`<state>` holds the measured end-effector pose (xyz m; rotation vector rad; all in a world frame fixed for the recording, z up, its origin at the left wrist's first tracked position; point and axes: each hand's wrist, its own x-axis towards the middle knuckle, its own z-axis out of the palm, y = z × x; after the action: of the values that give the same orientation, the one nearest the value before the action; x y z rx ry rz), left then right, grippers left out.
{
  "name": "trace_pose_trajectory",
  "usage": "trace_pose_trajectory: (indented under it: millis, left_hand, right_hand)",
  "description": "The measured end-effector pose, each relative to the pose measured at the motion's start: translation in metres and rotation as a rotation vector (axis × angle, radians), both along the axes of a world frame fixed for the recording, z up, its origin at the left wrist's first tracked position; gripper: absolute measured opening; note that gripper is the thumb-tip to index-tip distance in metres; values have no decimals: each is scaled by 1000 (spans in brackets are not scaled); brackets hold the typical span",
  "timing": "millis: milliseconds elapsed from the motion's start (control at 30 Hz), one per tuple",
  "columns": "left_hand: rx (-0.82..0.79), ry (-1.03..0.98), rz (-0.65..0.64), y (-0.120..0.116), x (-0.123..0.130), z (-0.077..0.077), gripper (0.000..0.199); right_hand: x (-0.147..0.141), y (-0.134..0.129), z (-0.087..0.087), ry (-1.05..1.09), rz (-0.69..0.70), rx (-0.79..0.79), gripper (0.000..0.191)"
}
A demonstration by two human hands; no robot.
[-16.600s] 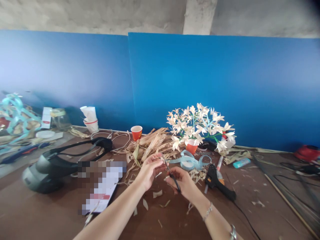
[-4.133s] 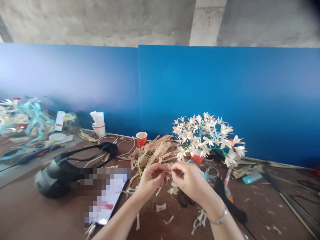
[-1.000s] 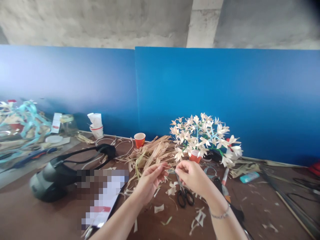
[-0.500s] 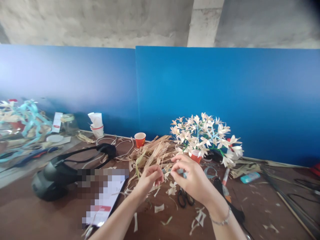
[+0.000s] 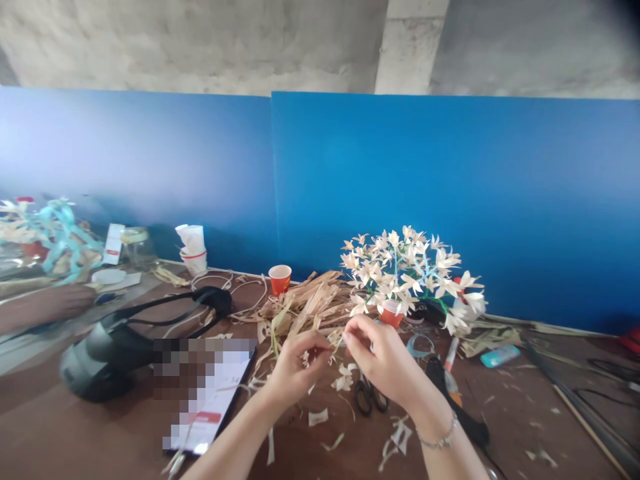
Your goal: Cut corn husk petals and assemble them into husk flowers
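Close together over the brown table, both my hands have their fingertips pinched. My left hand (image 5: 297, 363) has its thumb and fingers curled towards the right one. My right hand (image 5: 380, 357), with a bracelet at the wrist, pinches at about the same height. Thin pale bits show between the fingertips, too small to name. Just below lie a loose pale flower (image 5: 343, 379) and black-handled scissors (image 5: 364, 397), partly covered by my right hand. Behind the hands, a bunch of cream flowers (image 5: 395, 267) on green and blue stems stands in a red paper cup (image 5: 391, 315).
Dry husks (image 5: 315, 297) are heaped behind my hands, near another red cup (image 5: 280, 280). Left are a phone (image 5: 220, 400) and a black strapped device (image 5: 100, 363). A blurred arm (image 5: 45, 310) of another person reaches in. A blue panel (image 5: 450, 167) closes the back.
My left hand has turned, its fingers curling higher and nearer to the right fingertips. My right fingers have drawn closer together into a pinch. Another person's arm has appeared at the left.
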<state>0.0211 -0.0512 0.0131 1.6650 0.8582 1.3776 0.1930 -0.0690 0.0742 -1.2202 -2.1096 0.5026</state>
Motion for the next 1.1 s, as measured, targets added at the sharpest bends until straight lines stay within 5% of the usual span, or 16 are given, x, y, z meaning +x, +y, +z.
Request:
trace_pose_trajectory:
  millis: [167,433,667,867,1100]
  left_hand:
    - [-33,-198,80,-1,3,1,4]
    - [-241,-354,-87,2,11,-8,11]
    - [-313,-325,-200,2,11,-5,19]
    - [-399,-248,-274,5,8,-8,21]
    - [-510,-428,-372,4,10,-16,17]
  right_hand:
    - [3,3,-8,33,34,-194,15]
    - [2,7,-15,107,110,-518,24]
    - [-1,3,-8,44,25,-298,20]
    - [-2,8,-15,155,-79,-484,14]
    - [-13,13,-15,402,-98,-445,22]
